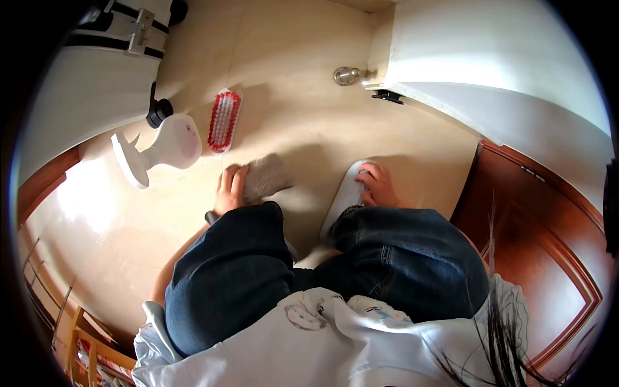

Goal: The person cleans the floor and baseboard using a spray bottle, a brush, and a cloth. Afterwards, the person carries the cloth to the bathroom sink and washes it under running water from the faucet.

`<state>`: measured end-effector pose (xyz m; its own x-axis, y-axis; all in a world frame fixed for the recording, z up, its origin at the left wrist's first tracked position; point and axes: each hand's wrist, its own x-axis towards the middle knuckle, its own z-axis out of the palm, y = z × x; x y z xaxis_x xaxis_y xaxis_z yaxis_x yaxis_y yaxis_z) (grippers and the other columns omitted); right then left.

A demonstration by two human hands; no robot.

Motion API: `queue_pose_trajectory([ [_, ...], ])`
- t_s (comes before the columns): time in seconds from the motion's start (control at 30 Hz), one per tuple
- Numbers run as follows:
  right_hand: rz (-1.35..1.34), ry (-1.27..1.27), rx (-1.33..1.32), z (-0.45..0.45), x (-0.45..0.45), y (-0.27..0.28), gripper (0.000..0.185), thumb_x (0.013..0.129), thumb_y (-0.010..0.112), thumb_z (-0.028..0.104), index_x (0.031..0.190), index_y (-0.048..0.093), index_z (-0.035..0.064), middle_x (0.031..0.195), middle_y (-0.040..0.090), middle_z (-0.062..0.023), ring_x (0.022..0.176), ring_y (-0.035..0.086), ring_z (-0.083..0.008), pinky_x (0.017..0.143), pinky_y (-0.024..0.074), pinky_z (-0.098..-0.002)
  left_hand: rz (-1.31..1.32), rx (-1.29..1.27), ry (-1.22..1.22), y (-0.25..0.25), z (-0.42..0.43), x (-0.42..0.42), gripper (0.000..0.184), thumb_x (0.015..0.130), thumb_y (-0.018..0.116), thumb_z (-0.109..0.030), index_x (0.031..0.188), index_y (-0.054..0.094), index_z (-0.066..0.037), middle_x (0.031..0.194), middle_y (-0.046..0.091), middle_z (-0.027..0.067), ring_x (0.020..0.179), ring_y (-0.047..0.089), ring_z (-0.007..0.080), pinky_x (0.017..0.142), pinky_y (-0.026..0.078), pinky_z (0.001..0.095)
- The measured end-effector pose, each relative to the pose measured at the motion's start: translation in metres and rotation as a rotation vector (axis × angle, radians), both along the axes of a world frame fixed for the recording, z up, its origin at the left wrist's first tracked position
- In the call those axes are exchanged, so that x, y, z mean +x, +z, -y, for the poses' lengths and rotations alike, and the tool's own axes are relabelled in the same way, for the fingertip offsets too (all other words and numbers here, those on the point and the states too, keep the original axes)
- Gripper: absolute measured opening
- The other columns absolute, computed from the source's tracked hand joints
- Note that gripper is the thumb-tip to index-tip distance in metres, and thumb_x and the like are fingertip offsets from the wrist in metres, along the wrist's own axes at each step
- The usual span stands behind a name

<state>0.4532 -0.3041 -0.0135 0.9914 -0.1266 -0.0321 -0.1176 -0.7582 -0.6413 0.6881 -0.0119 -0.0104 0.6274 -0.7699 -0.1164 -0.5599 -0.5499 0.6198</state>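
Note:
My left hand is closed at the left edge of a crumpled grey-brown cloth lying low over the floor. My right hand has its fingers bent over the side of a white shoe, whose rear end runs under my right knee. Beyond my left hand a scrub brush with red and white bristles lies bristles up. Left of it, a white spray bottle rests on its side with its trigger head toward the left.
A white suitcase with black wheels stands at the upper left. At the upper right are a white door and a metal doorstop. A dark red wooden panel is on the right. A wooden frame stands at the lower left.

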Motion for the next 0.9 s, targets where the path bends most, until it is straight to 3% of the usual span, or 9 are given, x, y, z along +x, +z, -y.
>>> queue_pose_trajectory([
  [0.1, 0.009, -0.047, 0.014, -0.002, -0.002, -0.001, 0.032, 0.057, 0.056, 0.012, 0.088, 0.055, 0.0075, 0.102, 0.051, -0.0129, 0.100, 0.049, -0.0334, 0.087, 0.0359, -0.0424, -0.028, -0.103, 0.083, 0.015, 0.054, 0.016, 0.070, 0.056, 0.076, -0.017, 0.117, 0.044, -0.003, 0.114, 0.045, 0.0187, 0.104, 0.047, 0.0376, 0.083, 0.044, 0.0423],
  [0.17, 0.057, -0.021, 0.010, -0.001, 0.001, 0.000, 0.031, 0.057, 0.055, 0.012, 0.088, 0.055, 0.0070, 0.100, 0.051, -0.0135, 0.098, 0.050, -0.0339, 0.085, 0.0383, -0.0422, 0.159, -0.318, 0.088, 0.003, 0.089, 0.038, 0.071, 0.062, 0.075, -0.022, 0.121, 0.041, -0.003, 0.115, 0.043, 0.0198, 0.103, 0.048, 0.0376, 0.078, 0.047, 0.0421],
  [0.33, 0.015, -0.011, 0.061, 0.001, -0.004, -0.003, 0.029, 0.061, 0.055, 0.009, 0.090, 0.056, 0.0053, 0.103, 0.052, -0.0163, 0.097, 0.051, -0.0352, 0.082, 0.0420, -0.0428, 0.160, -0.149, 0.113, -0.002, 0.171, 0.087, 0.062, 0.077, 0.065, -0.033, 0.130, 0.038, -0.015, 0.117, 0.043, 0.0212, 0.095, 0.054, 0.0384, 0.074, 0.049, 0.0423],
  [0.37, -0.003, -0.014, 0.085, 0.001, -0.007, -0.004, 0.028, 0.063, 0.055, 0.008, 0.091, 0.056, 0.0047, 0.104, 0.052, -0.0174, 0.097, 0.051, -0.0358, 0.081, 0.0429, -0.0432, 0.183, -0.035, 0.115, -0.006, 0.187, 0.097, 0.060, 0.078, 0.063, -0.038, 0.130, 0.040, -0.018, 0.119, 0.043, 0.0200, 0.102, 0.050, 0.0392, 0.080, 0.046, 0.0462],
  [0.43, -0.018, -0.057, 0.084, -0.002, -0.012, 0.000, 0.027, 0.064, 0.055, 0.008, 0.091, 0.056, 0.0044, 0.106, 0.052, -0.0179, 0.098, 0.051, -0.0363, 0.082, 0.0425, -0.0430, 0.570, 0.158, -0.004, -0.016, 0.212, 0.114, 0.060, 0.077, 0.061, -0.041, 0.129, 0.042, -0.017, 0.124, 0.042, 0.0170, 0.112, 0.041, 0.0406, 0.090, 0.037, 0.0512],
  [0.53, -0.031, -0.121, 0.085, -0.004, -0.015, 0.006, 0.026, 0.066, 0.056, 0.007, 0.092, 0.056, 0.0040, 0.109, 0.051, -0.0187, 0.099, 0.050, -0.0366, 0.084, 0.0420, -0.0424, 0.712, 0.132, -0.129, -0.035, 0.226, 0.129, 0.060, 0.075, 0.061, -0.039, 0.129, 0.044, -0.018, 0.129, 0.040, 0.0134, 0.117, 0.034, 0.0412, 0.096, 0.029, 0.0529],
  [0.63, -0.051, -0.194, 0.117, -0.007, -0.012, 0.011, 0.026, 0.066, 0.057, 0.006, 0.092, 0.057, 0.0039, 0.110, 0.051, -0.0190, 0.099, 0.050, -0.0363, 0.084, 0.0420, -0.0416, 0.535, -0.072, -0.147, -0.054, 0.223, 0.122, 0.060, 0.073, 0.062, -0.034, 0.128, 0.044, -0.017, 0.130, 0.041, 0.0119, 0.116, 0.035, 0.0401, 0.096, 0.029, 0.0516],
  [0.7, -0.065, -0.237, 0.147, -0.010, -0.014, 0.011, 0.026, 0.066, 0.057, 0.005, 0.092, 0.057, 0.0039, 0.110, 0.050, -0.0190, 0.099, 0.050, -0.0360, 0.083, 0.0420, -0.0413, 0.526, -0.079, -0.185, -0.056, 0.206, 0.108, 0.061, 0.070, 0.062, -0.031, 0.128, 0.045, -0.018, 0.128, 0.042, 0.0111, 0.115, 0.036, 0.0376, 0.095, 0.031, 0.0509],
  [0.9, 0.061, -0.018, 0.106, -0.009, 0.005, 0.002, 0.022, 0.067, 0.054, -0.001, 0.088, 0.056, 0.0045, 0.101, 0.054, -0.0157, 0.089, 0.054, -0.0337, 0.076, 0.0444, -0.0389, 0.297, -0.002, -0.414, -0.039, 0.133, 0.046, 0.071, 0.061, 0.068, -0.030, 0.127, 0.044, -0.023, 0.127, 0.042, 0.0082, 0.115, 0.038, 0.0335, 0.092, 0.032, 0.0527],
])
